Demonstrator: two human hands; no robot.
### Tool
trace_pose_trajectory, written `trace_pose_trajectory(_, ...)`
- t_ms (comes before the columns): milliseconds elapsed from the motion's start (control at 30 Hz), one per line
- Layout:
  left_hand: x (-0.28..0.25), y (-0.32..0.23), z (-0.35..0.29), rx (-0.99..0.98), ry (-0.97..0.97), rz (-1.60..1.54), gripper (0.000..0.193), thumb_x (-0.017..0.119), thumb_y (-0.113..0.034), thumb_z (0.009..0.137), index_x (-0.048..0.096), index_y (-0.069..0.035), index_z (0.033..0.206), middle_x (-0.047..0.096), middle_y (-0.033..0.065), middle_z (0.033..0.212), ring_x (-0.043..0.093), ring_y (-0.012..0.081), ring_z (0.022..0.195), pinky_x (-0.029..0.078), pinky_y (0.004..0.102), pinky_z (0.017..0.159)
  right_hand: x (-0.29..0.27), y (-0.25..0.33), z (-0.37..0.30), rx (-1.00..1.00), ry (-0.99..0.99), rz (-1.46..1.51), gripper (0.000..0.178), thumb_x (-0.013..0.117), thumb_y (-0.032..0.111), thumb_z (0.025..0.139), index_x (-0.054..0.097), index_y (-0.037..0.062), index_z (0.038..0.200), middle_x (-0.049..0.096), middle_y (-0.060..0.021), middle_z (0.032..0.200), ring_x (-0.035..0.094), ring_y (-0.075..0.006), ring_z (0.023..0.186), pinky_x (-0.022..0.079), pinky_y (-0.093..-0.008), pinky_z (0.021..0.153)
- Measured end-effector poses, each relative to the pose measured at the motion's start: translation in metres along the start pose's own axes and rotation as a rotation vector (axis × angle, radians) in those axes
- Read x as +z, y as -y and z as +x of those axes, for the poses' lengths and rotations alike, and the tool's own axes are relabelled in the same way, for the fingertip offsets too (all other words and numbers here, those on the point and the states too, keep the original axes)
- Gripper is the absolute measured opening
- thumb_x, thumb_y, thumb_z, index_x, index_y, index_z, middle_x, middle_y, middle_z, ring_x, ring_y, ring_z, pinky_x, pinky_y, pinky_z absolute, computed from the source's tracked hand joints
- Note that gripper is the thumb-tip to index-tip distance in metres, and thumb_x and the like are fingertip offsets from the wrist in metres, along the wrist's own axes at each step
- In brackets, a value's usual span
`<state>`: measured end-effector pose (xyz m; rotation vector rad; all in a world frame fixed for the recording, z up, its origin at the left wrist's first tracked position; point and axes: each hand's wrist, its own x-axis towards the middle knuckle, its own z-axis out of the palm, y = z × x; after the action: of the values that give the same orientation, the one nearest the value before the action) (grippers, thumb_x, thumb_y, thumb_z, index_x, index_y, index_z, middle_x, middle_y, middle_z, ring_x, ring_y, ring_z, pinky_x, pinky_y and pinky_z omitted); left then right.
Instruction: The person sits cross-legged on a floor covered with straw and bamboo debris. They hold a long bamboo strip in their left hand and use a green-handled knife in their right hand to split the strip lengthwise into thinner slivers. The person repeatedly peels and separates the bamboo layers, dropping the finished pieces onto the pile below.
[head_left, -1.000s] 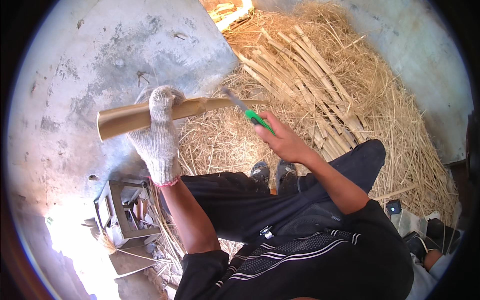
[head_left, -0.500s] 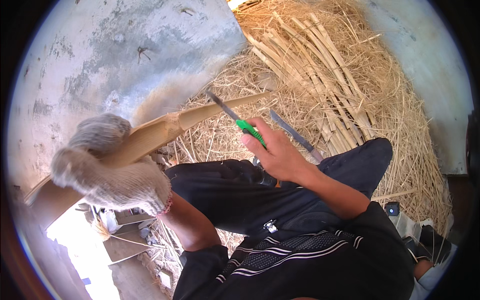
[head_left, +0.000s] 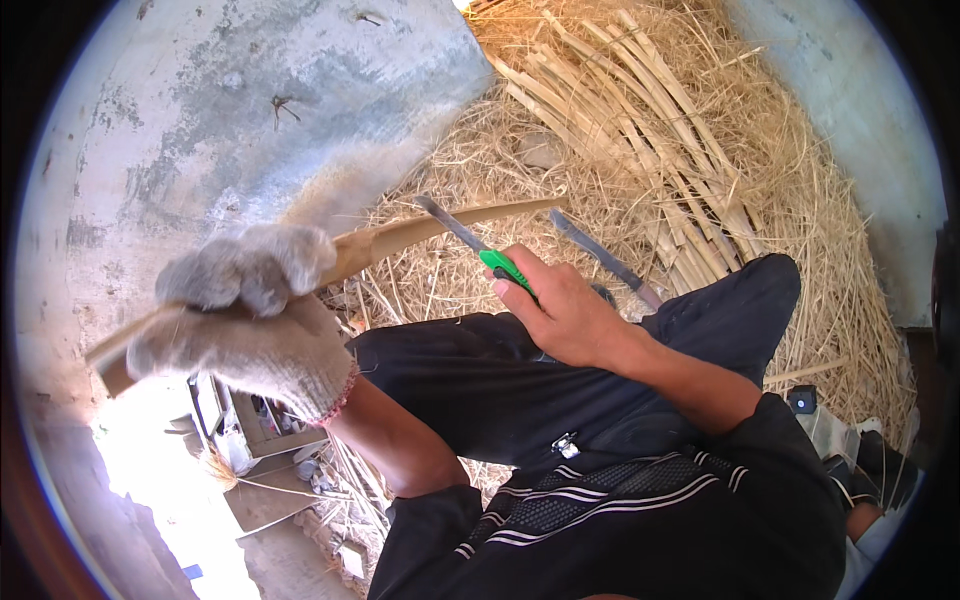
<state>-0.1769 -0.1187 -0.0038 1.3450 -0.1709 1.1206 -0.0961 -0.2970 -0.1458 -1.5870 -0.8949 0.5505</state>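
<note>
My left hand (head_left: 250, 325), in a grey-white knit glove, wraps its fingers around a long split bamboo strip (head_left: 385, 243). The strip slants from the lower left up to the right, its far end thin and pale. My bare right hand (head_left: 570, 312) is closed on the green handle of a knife (head_left: 510, 270). Its narrow dark blade points up and left, and the tip overlaps the strip in the picture; I cannot tell whether they touch. A second knife (head_left: 603, 254), with a curved dark blade, lies past my right hand beside my knee.
A pile of split bamboo strips (head_left: 655, 130) rests on straw-like shavings (head_left: 810, 260) at the far right. A weathered grey-white wall (head_left: 300, 90) rises on the left. Below my left hand stands an open box (head_left: 265, 425) of small items. A small black box-shaped device (head_left: 803, 399) sits at the lower right.
My gloved hand and the bamboo strip have shifted right, and the strip now shows a narrower face. My right hand and its knife have moved slightly right and down.
</note>
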Motion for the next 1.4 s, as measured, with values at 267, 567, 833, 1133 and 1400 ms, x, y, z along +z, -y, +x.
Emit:
trace_pose_trajectory(267, -0.014, -0.027, -0.002, 0.132, 0.141, 0.020, 0.063, 0.049, -0.079, 0.073, 0.050, -0.018, 0.055, 0.042, -0.0046, 0.043, 0.038, 0.0068, 0.032, 0.034, 0.0220, 0.031, 0.004, 0.000, 0.003, 0.027, 0.018, 0.028, 0.028, 0.049, 0.024, 0.098, 0.050, 0.0023, 0.116, 0.053, -0.0150, 0.064, 0.056, -0.0300, 0.057, 0.040, -0.0392, 0.055)
trace_pose_trajectory(567, -0.003, 0.022, -0.019, 0.060, -0.099, 0.167, 0.078, 0.041, -0.087, 0.068, 0.056, -0.010, 0.065, 0.039, -0.0014, 0.048, 0.039, 0.0114, 0.039, 0.032, 0.0252, 0.033, 0.022, 0.008, 0.001, -0.021, 0.055, -0.005, 0.024, 0.049, 0.019, 0.096, 0.045, -0.0023, 0.107, 0.056, -0.0267, 0.063, 0.057, -0.0459, 0.062, 0.040, -0.0512, 0.056)
trace_pose_trajectory(833, 0.000, 0.034, -0.050, 0.159, -0.259, 0.194, 0.074, 0.041, -0.084, 0.073, 0.051, -0.011, 0.063, 0.042, -0.0002, 0.052, 0.043, 0.0142, 0.040, 0.039, 0.0302, 0.036, 0.028, 0.000, 0.002, -0.080, -0.023, -0.066, 0.022, 0.049, 0.016, 0.094, 0.045, -0.0035, 0.105, 0.056, -0.0276, 0.063, 0.057, -0.0467, 0.063, 0.042, -0.0522, 0.057)
trace_pose_trajectory(1133, 0.011, -0.019, -0.032, 0.359, -0.368, 0.429, 0.048, 0.043, -0.050, 0.096, 0.055, -0.005, 0.086, 0.047, 0.0013, 0.059, 0.045, 0.0106, 0.042, 0.043, 0.0292, 0.034, 0.035, -0.002, 0.001, 0.039, 0.070, 0.024, 0.028, 0.046, 0.027, 0.099, 0.048, 0.0027, 0.111, 0.054, -0.0159, 0.064, 0.054, -0.0287, 0.054, 0.040, -0.0396, 0.053)
trace_pose_trajectory(1400, 0.001, -0.032, -0.034, 0.228, -0.161, 0.271, 0.056, 0.044, -0.058, 0.094, 0.046, -0.012, 0.062, 0.027, -0.0035, 0.050, 0.024, 0.0091, 0.041, 0.029, 0.0283, 0.038, 0.028, 0.015, 0.007, 0.524, 0.387, 0.849, 0.029, 0.040, 0.035, 0.102, 0.051, 0.0089, 0.111, 0.035, 0.0051, 0.063, 0.030, -0.0021, 0.048, 0.029, -0.0189, 0.043)
